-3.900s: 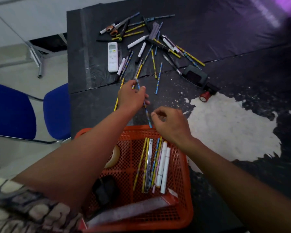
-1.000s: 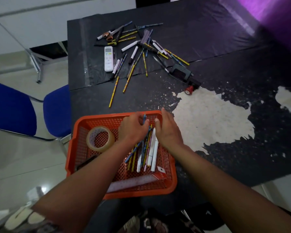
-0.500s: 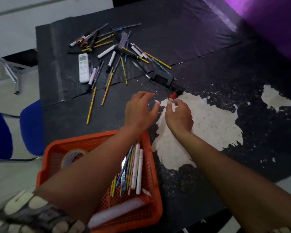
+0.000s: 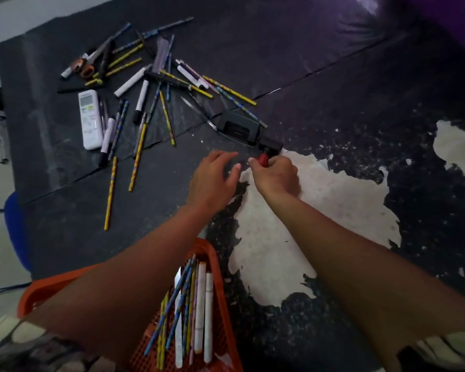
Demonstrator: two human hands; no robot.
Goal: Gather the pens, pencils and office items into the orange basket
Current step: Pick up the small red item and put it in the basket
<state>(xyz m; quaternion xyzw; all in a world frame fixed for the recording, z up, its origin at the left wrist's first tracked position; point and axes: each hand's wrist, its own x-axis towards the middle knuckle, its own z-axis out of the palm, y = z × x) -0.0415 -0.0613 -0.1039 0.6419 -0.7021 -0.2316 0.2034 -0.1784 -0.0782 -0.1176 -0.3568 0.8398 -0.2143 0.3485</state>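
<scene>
Two hands reach past the orange basket [image 4: 220, 267]. Right hand [image 4: 275, 177] pinches the red-tipped stamp [image 4: 263, 159], which sits just beyond the basket beside the black hole punch [image 4: 239, 127]. Left hand [image 4: 212, 181] hovers relaxed, fingers extended, gripping nothing. Loose pencils [image 4: 137, 157] lie farther beyond. Lifting the stamp clear of the punch before carrying it back likely avoids dragging.

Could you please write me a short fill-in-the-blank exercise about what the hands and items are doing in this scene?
1. The right hand pinches a small ____ item beside the black hole punch.
2. The left hand hovers with its fingers ____.
3. The basket holding pencils is ____ in colour.
4. The white remote lies on the ____.

Missing words: red; open; orange; table
</scene>
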